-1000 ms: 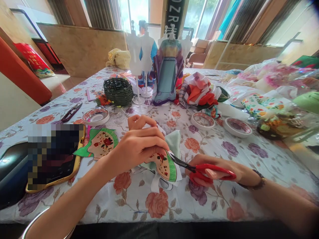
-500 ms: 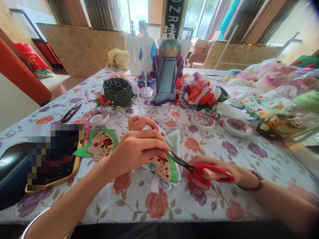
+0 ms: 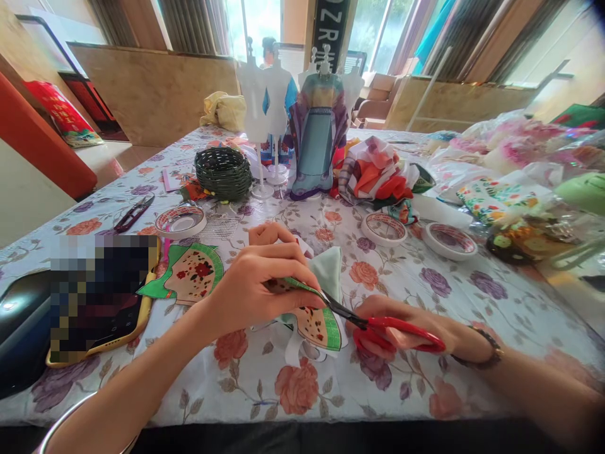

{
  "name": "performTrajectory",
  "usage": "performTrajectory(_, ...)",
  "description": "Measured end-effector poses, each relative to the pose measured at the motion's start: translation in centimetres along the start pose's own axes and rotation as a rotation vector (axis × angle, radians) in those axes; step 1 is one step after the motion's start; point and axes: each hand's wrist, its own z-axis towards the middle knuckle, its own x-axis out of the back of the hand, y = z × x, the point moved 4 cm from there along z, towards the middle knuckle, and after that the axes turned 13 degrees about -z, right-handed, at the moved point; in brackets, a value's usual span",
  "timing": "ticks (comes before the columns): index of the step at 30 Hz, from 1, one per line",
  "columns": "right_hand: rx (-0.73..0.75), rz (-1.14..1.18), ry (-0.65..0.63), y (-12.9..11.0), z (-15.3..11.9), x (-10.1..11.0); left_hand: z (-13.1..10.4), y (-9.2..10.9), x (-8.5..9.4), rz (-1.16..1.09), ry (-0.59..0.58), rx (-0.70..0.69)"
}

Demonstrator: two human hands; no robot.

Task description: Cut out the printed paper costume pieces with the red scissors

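Between its thumb and fingers, my left hand [image 3: 271, 277] pinches a printed fabric piece [image 3: 320, 329], cream with red flowers and a green border. Part of that piece is hidden under the fingers. My right hand [image 3: 401, 321] is closed around the red handles of a pair of scissors [image 3: 352, 315]. Their dark blades reach the edge of the fabric at my left fingertips. Pale green cloth [image 3: 328, 271] lies just behind, and white scraps [image 3: 300, 353] are below. To the left, a similar green-bordered piece [image 3: 196, 274] lies flat on the table.
A phone in a yellow case [image 3: 106, 302] lies left, beside a dark glossy object [image 3: 23, 334]. Tape rolls [image 3: 384, 230], thread snips [image 3: 135, 213], a dark woven basket [image 3: 223, 176], small dress forms [image 3: 316, 139] and bundled cloth [image 3: 378, 167] stand farther back. Plastic bags crowd the right.
My left fingers have shifted slightly, and the fabric's green edge is now folded up between them. The scissors stay at the edge, their handles moved only slightly.
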Motion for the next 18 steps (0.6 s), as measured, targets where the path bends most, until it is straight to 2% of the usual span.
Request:
performTrajectory(3, -0.001, 0.045, -0.004, 0.26, 0.02, -0.26, -0.08, -0.07, -0.06, -0.011, 0.006, 0.006)
performTrajectory(6, -0.043, 0.072, 0.045, 0.35, -0.28, -0.54, -0.11, -0.03, -0.07, -0.027, 0.027, 0.013)
performTrajectory(13, -0.098, 0.021, 0.063, 0.03, -0.55, -0.92, -0.08, -0.07, 0.02, -0.074, 0.067, 0.025)
performTrajectory(18, -0.005, 0.052, -0.002, 0.98, -0.18, -0.84, -0.14, 0.0, 0.06, -0.085, 0.084, 0.03)
